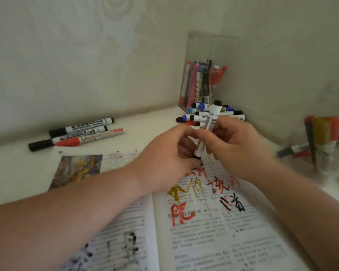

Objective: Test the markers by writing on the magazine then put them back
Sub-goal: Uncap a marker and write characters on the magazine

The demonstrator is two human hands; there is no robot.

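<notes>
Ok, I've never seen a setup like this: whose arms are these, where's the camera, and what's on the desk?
No machine: these are a person's bare arms, filmed by one wide-angle camera worn on the head, looking down. The left hand and right hand both grip a white-barrelled whiteboard marker with black ends. Under them lies an open printed magazine scribbled in red, gold and black. On the left lie three loose markers; further back, a pile of blue- and black-capped markers sits before a clear plastic box of pens. A blurred clear cup of markers stands right.

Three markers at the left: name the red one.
The marker nearest the magazine; its near end is red, while the other two have black caps.
</notes>
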